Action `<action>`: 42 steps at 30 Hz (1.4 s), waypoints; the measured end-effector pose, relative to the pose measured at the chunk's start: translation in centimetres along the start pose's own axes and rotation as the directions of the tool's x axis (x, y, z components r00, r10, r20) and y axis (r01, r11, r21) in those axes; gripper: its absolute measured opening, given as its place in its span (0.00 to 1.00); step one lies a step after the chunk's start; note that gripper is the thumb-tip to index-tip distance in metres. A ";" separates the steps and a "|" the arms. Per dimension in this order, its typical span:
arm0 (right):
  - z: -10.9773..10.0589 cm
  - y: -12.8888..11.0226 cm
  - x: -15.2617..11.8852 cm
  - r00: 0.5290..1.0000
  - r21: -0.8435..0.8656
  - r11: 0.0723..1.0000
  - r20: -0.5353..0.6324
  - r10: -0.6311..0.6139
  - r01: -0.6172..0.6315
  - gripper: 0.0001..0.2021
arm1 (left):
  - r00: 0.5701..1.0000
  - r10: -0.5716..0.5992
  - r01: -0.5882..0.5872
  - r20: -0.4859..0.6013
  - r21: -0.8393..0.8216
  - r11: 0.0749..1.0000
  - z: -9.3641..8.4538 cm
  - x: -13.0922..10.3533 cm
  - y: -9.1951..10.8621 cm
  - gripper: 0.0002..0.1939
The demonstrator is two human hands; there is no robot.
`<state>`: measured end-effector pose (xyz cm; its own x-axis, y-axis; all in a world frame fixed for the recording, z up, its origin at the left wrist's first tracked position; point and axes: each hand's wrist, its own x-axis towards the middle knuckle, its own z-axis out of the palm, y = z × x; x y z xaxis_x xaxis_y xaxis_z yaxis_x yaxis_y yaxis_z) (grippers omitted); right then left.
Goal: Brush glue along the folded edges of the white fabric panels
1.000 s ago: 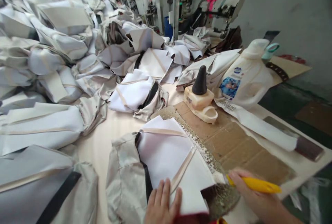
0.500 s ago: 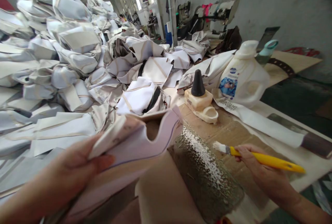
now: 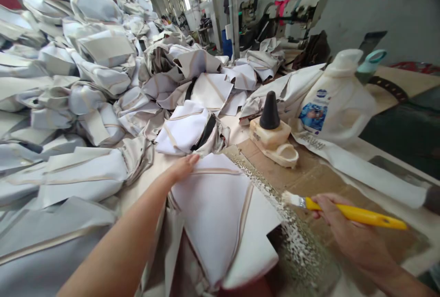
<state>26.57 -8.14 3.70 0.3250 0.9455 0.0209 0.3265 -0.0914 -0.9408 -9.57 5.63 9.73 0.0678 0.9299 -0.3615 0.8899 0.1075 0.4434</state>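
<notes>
Folded, flat white fabric panel with beige tape strips lies over the left edge of the brown cardboard sheet. Probably light, bendy, rather slick; corners likely the best hold. Crisp edges, smooth face. Right hand is wrapped round yellow-handled, white-bristled brush, over cardboard. Left hand at panel's far corner, left of cardboard; pinch or touch, cannot tell.

The brush is yellow with off-white bristles, the folded piece white with beige bands, the cone black, the cardboard brown.
</notes>
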 end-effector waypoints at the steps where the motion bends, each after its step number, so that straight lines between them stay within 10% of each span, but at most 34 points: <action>1: 0.5 -0.2 0.1 1.000 0.003 1.000 0.009 -0.011 0.011 0.18 | 1.000 0.017 -0.017 0.008 0.057 0.998 0.7 0.0 0.1 0.25; 10: 6.3 -2.4 4.6 0.974 -0.006 0.999 0.223 -0.035 0.037 0.15 | 0.977 0.215 -0.198 -0.001 0.381 0.903 8.5 -1.0 1.2 0.25; 18: 16.2 -2.9 10.8 0.857 0.017 1.000 0.516 -0.002 -0.008 0.14 | 0.947 0.320 -0.291 -0.023 0.357 0.888 10.4 0.0 1.3 0.28; 25: 24.5 -2.2 14.1 0.886 -0.014 0.998 0.461 -0.050 0.064 0.13 | 0.937 0.345 -0.300 -0.060 0.370 0.879 11.1 0.2 0.9 0.25; 36: 19.9 -2.9 12.9 0.812 -0.113 0.966 0.569 -0.130 0.233 0.12 | 0.933 0.345 -0.295 -0.101 0.335 0.895 11.2 0.3 1.0 0.25; 42: 24.0 -3.4 14.9 0.845 -0.102 0.965 0.510 -0.159 0.243 0.12 | 0.928 0.355 -0.300 -0.115 0.336 0.893 11.4 0.4 0.8 0.23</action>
<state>9.04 13.71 -0.94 -0.2296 0.9733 -0.0050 0.4846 0.1099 -0.8678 -3.68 2.03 0.58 0.3273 0.9412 -0.0835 0.9255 -0.3015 0.2291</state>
